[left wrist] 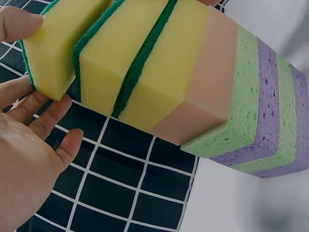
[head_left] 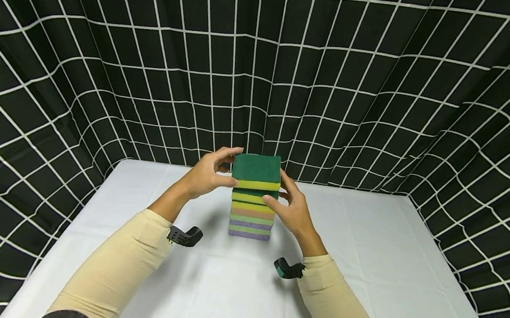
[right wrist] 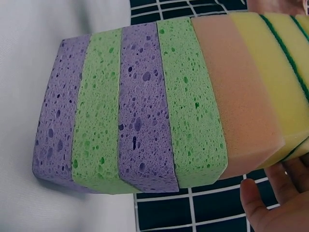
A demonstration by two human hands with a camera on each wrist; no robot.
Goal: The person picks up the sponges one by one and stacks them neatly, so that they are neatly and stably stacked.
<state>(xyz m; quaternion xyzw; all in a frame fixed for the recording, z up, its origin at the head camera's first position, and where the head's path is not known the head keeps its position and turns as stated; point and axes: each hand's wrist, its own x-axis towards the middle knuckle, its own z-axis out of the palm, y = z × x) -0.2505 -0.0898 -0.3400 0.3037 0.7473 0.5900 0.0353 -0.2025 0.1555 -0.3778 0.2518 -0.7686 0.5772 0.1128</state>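
Observation:
A tall stack of sponges stands on the table in the head view. At its top is a yellow sponge with a green scouring face, which my left hand pinches at its left end, thumb in front and fingers behind. In the left wrist view this top sponge is tilted, with a gap to the sponge below. My right hand grips the stack's right side around the upper yellow-and-green sponges, thumb on the front. Below lie a peach layer and alternating green and purple porous sponges.
A white cloth covers the table. Behind and on both sides hangs a black curtain with a white grid. Black wrist mounts sit at both sleeves.

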